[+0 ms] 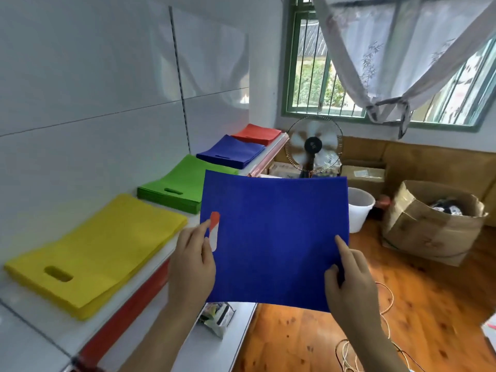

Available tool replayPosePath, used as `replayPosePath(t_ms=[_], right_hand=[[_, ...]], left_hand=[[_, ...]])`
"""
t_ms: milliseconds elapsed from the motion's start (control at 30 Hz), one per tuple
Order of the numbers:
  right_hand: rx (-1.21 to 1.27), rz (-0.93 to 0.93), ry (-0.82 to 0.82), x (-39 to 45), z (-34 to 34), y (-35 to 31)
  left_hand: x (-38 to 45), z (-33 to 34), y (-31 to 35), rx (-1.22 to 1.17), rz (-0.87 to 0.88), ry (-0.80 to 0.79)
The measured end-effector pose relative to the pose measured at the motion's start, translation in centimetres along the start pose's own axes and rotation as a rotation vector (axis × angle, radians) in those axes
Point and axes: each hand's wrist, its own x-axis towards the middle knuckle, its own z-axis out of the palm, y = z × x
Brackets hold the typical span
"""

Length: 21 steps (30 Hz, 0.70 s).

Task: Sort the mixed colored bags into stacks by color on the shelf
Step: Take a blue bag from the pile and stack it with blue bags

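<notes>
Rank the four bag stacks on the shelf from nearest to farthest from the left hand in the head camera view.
From the left hand:
1. Yellow stack, just to its left on the shelf.
2. Green stack, next along, farther back.
3. Blue stack, beyond the green.
4. Red stack, at the shelf's far end.

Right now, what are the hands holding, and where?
A blue bag: left hand pinches its left edge beside the handle slot, right hand its lower right corner.
</notes>
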Motion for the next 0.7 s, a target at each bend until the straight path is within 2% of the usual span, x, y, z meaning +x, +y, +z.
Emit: replayPosePath(t_ms=[500, 700], right_hand=[[-0.109, 0.136, 0.065, 20.6, 6.2, 7.7], [-0.136, 0.141, 0.057, 29.1, 10.2, 13.5]], left_hand=[[20.1, 20.4, -2.1, -0.139, 0.109, -0.083], [26.1, 29.0, -2.6, -0.144, 0.062, -0.092]])
